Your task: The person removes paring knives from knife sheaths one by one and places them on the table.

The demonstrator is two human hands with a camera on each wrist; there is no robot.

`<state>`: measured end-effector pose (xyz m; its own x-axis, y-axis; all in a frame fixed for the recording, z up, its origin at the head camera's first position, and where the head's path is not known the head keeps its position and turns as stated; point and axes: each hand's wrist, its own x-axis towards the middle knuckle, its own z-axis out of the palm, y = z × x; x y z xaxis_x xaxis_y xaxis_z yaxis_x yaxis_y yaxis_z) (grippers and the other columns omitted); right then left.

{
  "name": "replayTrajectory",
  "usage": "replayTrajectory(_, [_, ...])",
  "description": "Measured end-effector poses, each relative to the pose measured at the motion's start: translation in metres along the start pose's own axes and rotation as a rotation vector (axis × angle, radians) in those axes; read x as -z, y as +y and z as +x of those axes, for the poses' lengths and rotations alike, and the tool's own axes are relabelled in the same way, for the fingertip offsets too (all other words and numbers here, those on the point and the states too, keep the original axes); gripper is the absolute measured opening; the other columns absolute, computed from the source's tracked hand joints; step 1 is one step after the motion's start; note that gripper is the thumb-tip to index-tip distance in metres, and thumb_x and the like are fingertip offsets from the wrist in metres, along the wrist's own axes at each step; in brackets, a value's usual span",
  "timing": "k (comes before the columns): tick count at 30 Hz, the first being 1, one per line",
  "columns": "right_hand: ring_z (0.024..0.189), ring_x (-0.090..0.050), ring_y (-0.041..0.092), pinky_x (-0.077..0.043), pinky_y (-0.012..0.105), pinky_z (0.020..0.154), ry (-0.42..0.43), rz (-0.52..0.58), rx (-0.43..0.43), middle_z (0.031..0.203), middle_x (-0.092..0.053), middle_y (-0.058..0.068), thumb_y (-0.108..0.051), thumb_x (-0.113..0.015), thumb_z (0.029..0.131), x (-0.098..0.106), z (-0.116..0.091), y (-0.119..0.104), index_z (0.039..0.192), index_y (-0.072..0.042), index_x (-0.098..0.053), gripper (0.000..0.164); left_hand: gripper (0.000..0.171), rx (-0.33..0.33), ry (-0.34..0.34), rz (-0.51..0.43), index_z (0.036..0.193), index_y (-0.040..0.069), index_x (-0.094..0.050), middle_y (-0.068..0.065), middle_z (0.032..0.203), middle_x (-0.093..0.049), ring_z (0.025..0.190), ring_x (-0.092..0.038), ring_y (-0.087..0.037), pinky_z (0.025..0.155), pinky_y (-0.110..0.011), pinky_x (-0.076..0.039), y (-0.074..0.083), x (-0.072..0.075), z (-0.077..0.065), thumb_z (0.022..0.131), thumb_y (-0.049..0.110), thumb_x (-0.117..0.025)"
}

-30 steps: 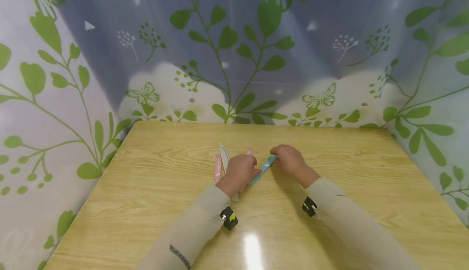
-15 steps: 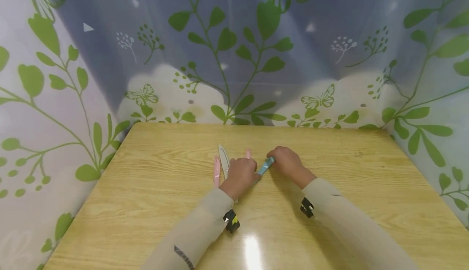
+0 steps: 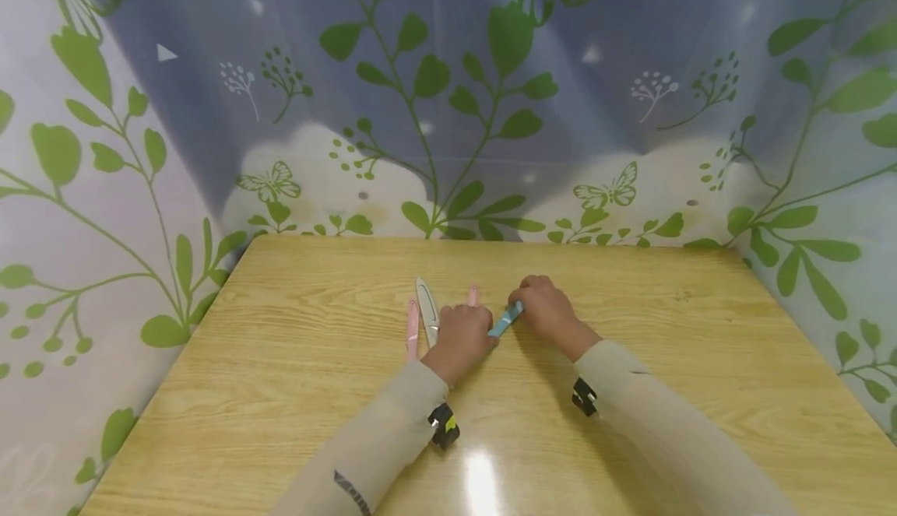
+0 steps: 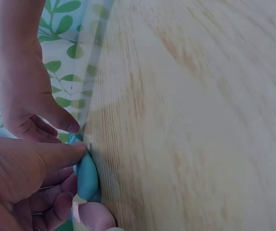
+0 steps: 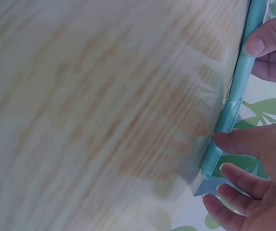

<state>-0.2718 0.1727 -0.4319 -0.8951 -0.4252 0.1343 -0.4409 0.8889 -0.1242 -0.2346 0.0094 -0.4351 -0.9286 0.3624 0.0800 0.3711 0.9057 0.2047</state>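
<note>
A slim teal sheathed knife slants between my two hands just over the table. In the right wrist view its two teal lengths meet at a seam. My left hand pinches the lower-left length, thumb on top and fingers curled beneath. My right hand holds the upper-right end, with its thumb against the teal surface and the other fingers spread below. Beside my left hand lie a knife with a pale blade and a narrow pink piece. Another pink tip shows behind that hand, which hides the rest.
The wood-grain table runs back to a leaf-patterned curtain, which also hangs along both sides. Each wrist carries a small black camera, the left one close over the table.
My left hand has slid up along the teal knife, covering its lower end, which showed below the thumb a second ago. The right hand has shifted slightly left. The other pieces lie as before.
</note>
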Motion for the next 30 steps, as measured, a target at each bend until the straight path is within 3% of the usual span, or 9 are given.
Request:
replayTrajectory(11, [0.095,-0.051,0.034,-0.052,0.041,0.065,0.023,-0.006,0.018,0.102,-0.059,0.015,0.005,-0.069,0.077,-0.003,-0.003,0.004,0.083,-0.007,-0.062,0.016,0.022,0.004,-0.014,0.033,0.072,0.015,-0.066,0.005,0.062,-0.061,0.062,-0.052,-0.017,0.060,-0.035,-0.037,0.003,-0.002,-0.001,0.081,0.034,-0.075])
replayTrajectory(20, [0.083,-0.056,0.031,-0.050,0.040,0.057,0.055,-0.037,0.055,0.085,-0.063,0.010,0.008,-0.070,0.073,-0.002,-0.004,0.009,0.076,-0.009,-0.060,0.019,0.014,-0.012,0.040,-0.021,0.080,0.014,-0.071,0.003,0.073,-0.070,0.063,-0.057,-0.015,0.060,-0.032,-0.040,0.000,-0.003,-0.002,0.082,0.027,-0.074])
replayTrajectory(26, [0.063,-0.055,0.023,-0.047,0.039,0.052,0.049,0.002,0.084,0.068,-0.062,0.004,0.004,-0.070,0.076,0.003,-0.005,0.012,0.072,-0.010,-0.056,0.020,0.011,-0.053,0.075,-0.044,0.083,0.012,-0.071,0.001,0.075,-0.069,0.063,-0.057,-0.013,0.058,-0.030,-0.046,-0.006,0.001,-0.004,0.084,0.022,-0.073])
replayTrajectory(30, [0.063,-0.054,0.019,-0.048,0.039,0.058,0.034,0.078,0.125,0.070,-0.063,0.003,-0.001,-0.071,0.079,0.008,-0.008,0.015,0.075,-0.010,-0.059,0.016,0.007,-0.077,0.094,-0.029,0.088,0.011,-0.072,-0.003,0.077,-0.066,0.066,-0.057,-0.015,0.057,-0.031,-0.049,-0.012,0.007,-0.006,0.086,0.018,-0.070])
